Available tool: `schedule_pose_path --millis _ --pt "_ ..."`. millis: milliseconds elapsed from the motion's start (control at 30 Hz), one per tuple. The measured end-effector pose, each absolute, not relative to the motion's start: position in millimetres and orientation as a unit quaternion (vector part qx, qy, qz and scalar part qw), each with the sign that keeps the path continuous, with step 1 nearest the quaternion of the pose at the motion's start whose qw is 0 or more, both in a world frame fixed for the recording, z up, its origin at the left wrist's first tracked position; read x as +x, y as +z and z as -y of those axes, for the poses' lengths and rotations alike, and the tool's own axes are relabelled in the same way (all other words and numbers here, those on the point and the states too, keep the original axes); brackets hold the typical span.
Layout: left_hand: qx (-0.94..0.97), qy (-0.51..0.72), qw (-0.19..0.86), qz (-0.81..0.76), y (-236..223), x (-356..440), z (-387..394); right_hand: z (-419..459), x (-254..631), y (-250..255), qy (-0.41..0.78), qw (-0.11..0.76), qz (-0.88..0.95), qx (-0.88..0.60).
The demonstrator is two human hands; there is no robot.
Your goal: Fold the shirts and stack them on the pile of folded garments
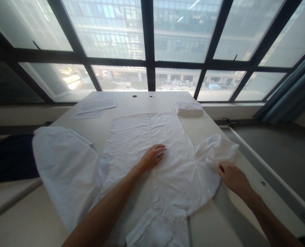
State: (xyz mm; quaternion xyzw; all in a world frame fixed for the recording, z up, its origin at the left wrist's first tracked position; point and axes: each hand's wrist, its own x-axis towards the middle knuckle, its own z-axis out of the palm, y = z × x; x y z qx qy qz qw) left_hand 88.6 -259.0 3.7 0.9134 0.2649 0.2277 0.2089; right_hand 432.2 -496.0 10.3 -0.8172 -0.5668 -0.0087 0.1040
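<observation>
A white shirt (170, 178) lies spread over the white table, with its hem toward the window and its collar end (157, 230) at the near edge. Resting on the front of the shirt, close to its middle seam, is my left hand (152, 157), fingers loosely extended and holding nothing. My right hand (231, 173) is closed on the edge of the right sleeve (211, 154), which bunches up beside the fingers. The wide left sleeve (67, 164) spreads out past the left side of the table.
Paper sheets (95, 104) lie at the back left of the table (165, 99). A folded stack of white cloth (188, 108) sits at the back right. Dark fabric (10, 157) is at the far left. Large framed windows stand beyond the table, with a blue curtain (288, 92) on the right.
</observation>
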Motion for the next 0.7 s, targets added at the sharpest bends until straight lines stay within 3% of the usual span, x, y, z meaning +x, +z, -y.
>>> schedule_pose_path --millis 167,267,367,500,600,700 --pt "0.893 0.261 0.296 -0.219 12.1 90.3 262.8 479.4 420.7 50.2 0.009 0.271 0.502 -0.821" --pt "0.833 0.272 0.437 -0.203 17.4 95.8 269.6 457.0 388.8 84.9 0.027 0.419 0.492 -0.763" --pt "0.726 0.244 0.617 -0.182 19.2 98.2 275.3 428.7 338.9 103.5 0.072 0.498 0.498 -0.706" --pt "0.57 0.21 0.781 -0.147 17.4 93.4 276.5 401.4 277.1 92.5 0.178 0.463 0.573 -0.653" --pt "0.544 0.203 0.789 -0.201 14.6 90.9 275.2 400.6 257.3 71.4 0.247 0.408 0.64 -0.602" --pt "0.57 0.202 0.752 -0.264 12.4 93.9 276.1 410.8 266.1 53.3 0.284 0.411 0.638 -0.586"
